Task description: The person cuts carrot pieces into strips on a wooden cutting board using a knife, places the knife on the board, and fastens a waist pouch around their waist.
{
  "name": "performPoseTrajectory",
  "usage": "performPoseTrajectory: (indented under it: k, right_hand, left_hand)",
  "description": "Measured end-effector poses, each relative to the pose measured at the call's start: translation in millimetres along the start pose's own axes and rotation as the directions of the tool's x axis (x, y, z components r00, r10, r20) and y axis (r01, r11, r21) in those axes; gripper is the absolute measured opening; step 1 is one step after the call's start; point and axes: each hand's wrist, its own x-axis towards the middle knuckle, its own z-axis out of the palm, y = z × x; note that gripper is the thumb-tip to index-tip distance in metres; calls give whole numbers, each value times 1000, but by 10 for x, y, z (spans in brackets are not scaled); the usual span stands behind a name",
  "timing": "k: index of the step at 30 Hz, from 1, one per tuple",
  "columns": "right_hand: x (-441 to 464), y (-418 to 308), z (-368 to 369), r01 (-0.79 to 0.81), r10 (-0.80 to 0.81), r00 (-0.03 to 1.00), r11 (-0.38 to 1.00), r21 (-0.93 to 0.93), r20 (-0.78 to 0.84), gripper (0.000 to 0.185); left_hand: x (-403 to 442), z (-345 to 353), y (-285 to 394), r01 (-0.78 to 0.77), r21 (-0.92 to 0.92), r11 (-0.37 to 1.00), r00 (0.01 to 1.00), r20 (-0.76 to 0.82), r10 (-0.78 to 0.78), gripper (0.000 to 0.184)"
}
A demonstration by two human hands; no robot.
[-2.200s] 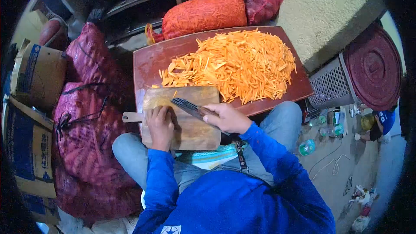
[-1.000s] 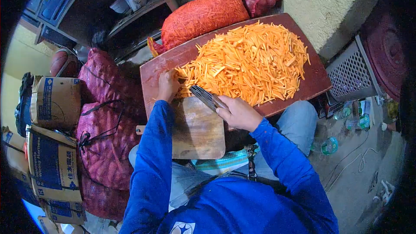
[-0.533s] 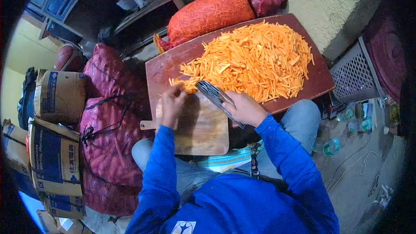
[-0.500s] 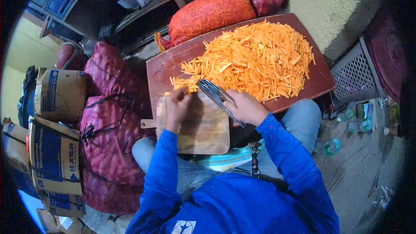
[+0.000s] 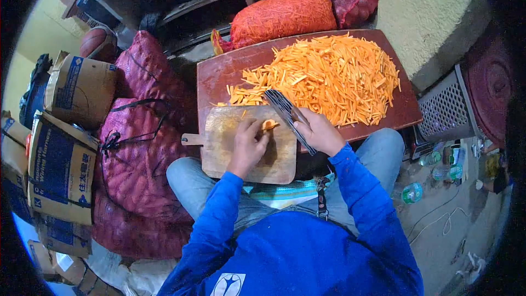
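The left hand has moved from the board's far left edge, half a second ago, to its middle, an orange piece now at its fingertips.
Its fingers curl against the piece, though whether they pinch it I cannot tell; the right hand grips a knife with a dark, streaked blade above the right side of the smooth wooden board, near a loose heap of thin orange sticks.
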Motion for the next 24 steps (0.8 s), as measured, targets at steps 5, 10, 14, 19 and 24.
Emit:
performPoseTrajectory:
  k: [5,10,14,19,24]
  right_hand:
    - [1,60,112,130,-116,983,987,96,-140,29]
    - [-116,-92,44,43,-40,999,990,133,-27,30]
    - [-382,-324,96,-5,0,999,995,103,49,31]
    - [-634,-667,208,-23,27,995,999,-42,96,35]
    - [-629,-772,350,-53,62,990,996,-72,127,38]
  left_hand:
    - [84,69,-138,-162,9,987,987,-9,162,28]
    - [-55,-66,26,-52,-69,996,996,-73,47,31]
    - [-393,-100,21,151,15,988,988,-18,-151,33]
    - [-445,-192,34,92,100,991,995,33,-96,30]
    - [-409,-232,55,31,111,993,998,45,-36,28]
